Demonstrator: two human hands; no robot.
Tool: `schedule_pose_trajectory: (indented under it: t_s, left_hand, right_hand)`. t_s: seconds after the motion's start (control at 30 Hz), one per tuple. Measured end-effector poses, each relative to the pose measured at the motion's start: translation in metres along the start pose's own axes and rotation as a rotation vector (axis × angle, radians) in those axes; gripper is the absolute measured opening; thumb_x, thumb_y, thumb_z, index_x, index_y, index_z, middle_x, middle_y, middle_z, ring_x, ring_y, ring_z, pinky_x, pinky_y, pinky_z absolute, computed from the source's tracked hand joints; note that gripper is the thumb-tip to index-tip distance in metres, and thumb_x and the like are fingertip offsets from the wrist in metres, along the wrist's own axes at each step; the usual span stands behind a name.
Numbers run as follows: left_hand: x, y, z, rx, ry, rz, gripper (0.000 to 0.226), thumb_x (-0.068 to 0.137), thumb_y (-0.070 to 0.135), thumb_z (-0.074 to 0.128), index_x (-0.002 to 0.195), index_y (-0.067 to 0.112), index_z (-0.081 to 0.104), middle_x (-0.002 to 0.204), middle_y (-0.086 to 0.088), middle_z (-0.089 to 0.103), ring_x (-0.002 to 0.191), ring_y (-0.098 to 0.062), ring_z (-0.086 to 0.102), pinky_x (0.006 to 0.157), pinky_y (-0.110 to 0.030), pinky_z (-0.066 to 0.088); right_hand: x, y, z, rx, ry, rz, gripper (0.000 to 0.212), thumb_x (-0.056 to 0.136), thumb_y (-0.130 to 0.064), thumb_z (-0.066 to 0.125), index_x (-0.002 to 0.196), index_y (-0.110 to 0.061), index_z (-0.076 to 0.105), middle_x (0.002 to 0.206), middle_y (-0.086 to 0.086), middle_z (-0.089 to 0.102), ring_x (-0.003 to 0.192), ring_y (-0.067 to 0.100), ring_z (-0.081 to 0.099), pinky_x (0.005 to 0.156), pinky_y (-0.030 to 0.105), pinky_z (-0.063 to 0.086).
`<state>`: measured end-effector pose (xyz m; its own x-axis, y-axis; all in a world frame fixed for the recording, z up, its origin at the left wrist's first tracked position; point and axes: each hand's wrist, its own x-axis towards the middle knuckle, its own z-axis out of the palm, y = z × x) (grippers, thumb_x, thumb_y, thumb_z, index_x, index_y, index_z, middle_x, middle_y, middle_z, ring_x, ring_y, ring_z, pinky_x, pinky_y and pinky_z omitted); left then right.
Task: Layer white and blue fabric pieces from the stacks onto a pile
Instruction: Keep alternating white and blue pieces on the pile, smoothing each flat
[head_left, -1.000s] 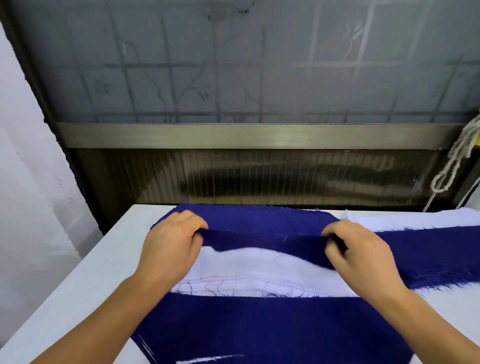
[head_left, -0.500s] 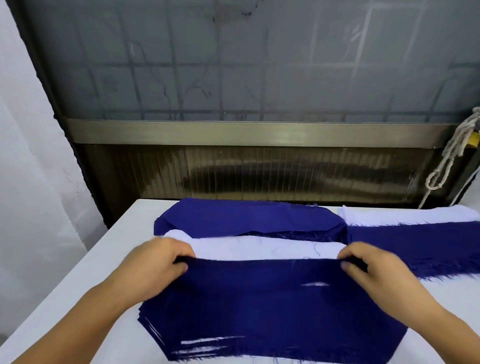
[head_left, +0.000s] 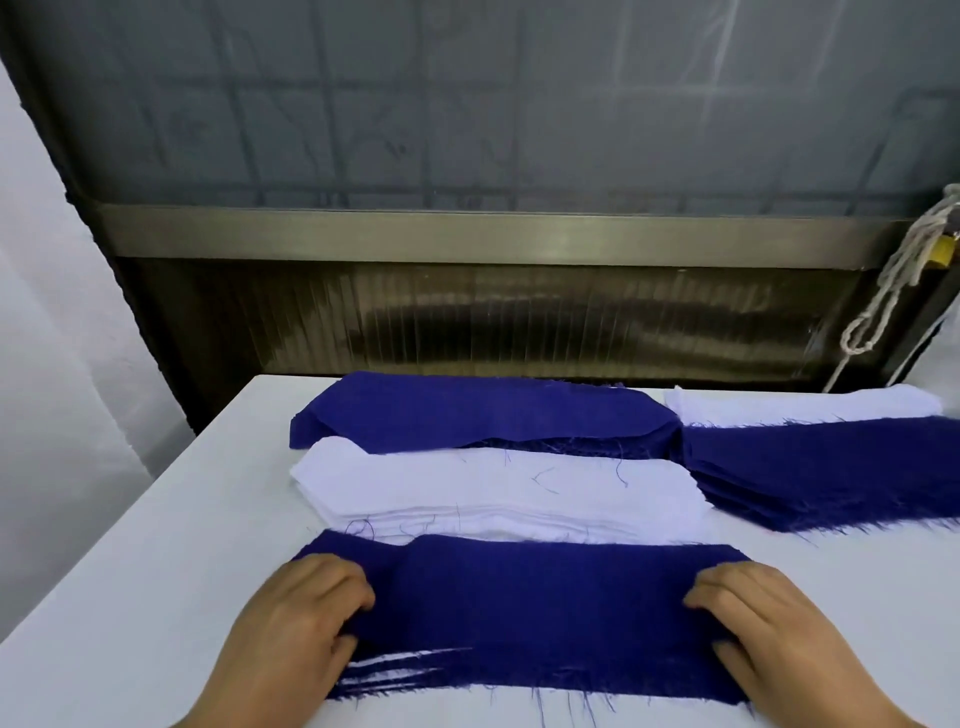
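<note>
We had our left hand (head_left: 296, 629) at about 7 o'clock of the view, its fingers curled down on the left end of the top blue piece (head_left: 524, 613); if the thumb went under the edge, we could not tell. This piece lay on the near pile (head_left: 415, 670), where thin white edges showed between blue layers, with its long axis running from 9 to 3 o'clock. At 12 o'clock from the pile, just beside it, was the white stack (head_left: 493, 488), long in the same direction, and behind that the blue stack (head_left: 483, 415). Our right hand (head_left: 774, 639), at about 5 o'clock, lay on the right end of the piece in the same way. We judged that a white piece was due next: the white stack was straight ahead, between both hands, about equally near to each, and its two ends suited two hands
</note>
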<state>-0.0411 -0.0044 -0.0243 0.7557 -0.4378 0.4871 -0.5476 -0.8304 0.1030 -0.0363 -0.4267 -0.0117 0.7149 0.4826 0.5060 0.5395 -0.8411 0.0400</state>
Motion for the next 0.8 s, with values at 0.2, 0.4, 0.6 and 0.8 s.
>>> schedule_pose_trajectory:
  t_s: [0.2,0.4,0.6,0.8]
  left_hand:
    - [-0.0003,0.0016,0.0009,0.020,0.034,0.052,0.066,0.026,-0.002,0.076,0.081,0.025,0.052,0.080,0.007,0.062,0.084,-0.011,0.049,0.073,-0.022,0.039]
    - [-0.0014,0.0026,0.0011,0.007,-0.020,-0.011,0.076,0.015,-0.015,0.069,0.077,0.025,0.051,0.085,0.011,0.053,0.075,-0.007,0.042,0.056,-0.023,0.039]
    - [-0.0042,0.0021,0.0061,-0.079,-0.041,-0.095,0.071,0.021,-0.020,0.068,0.073,0.027,0.054,0.095,0.014,0.064,0.091,0.001,0.051,0.066,-0.014,0.042]
    - [-0.0080,0.0035,0.0072,-0.127,-0.029,-0.178,0.059,0.028,-0.021,0.067,0.067,0.023,0.057,0.096,0.017,0.064,0.090,0.007,0.049,0.070,-0.009,0.041]
  right_hand:
    - [-0.0044,0.0018,0.0050,0.110,-0.078,0.097,0.052,0.030,0.012,0.087,0.071,-0.015,0.069,0.083,-0.005,0.067,0.085,0.003,0.050,0.082,0.011,0.037]
    - [-0.0066,0.0021,0.0055,0.160,-0.044,0.099,0.037,0.045,0.007,0.078,0.071,-0.016,0.066,0.083,-0.009,0.064,0.084,0.001,0.050,0.075,0.016,0.041]
    - [-0.0085,0.0006,0.0034,0.169,0.022,0.081,0.016,0.068,-0.015,0.051,0.069,-0.016,0.067,0.083,-0.009,0.064,0.083,0.003,0.052,0.074,0.018,0.042]
    - [-0.0077,-0.0056,-0.0028,0.193,0.028,0.084,0.018,0.070,-0.016,0.050,0.069,-0.016,0.067,0.082,-0.010,0.063,0.079,0.003,0.053,0.070,0.016,0.043]
